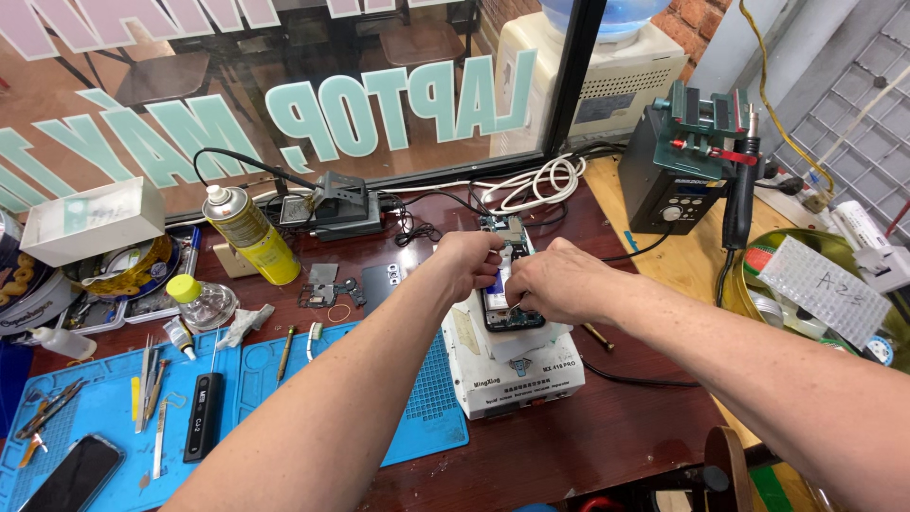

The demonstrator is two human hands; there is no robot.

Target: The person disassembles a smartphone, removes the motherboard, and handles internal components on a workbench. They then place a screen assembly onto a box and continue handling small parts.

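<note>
An opened phone (500, 305) lies on top of a white box-shaped heating machine (517, 365) in the middle of the bench. My left hand (471, 262) pinches the phone's upper part, fingers curled over it. My right hand (557, 282) rests on the phone from the right, its fingers closed around a thin metal tool whose tip touches the phone's inside. A small circuit board (503, 228) shows just beyond the hands.
A blue work mat (427, 417) with tweezers, screwdrivers and a dark phone (74, 474) lies at left. A yellow spray can (248, 235), a soldering station (334, 204), a small bottle (201, 301), white cables (536, 180) and a hot-air station (687, 171) stand around.
</note>
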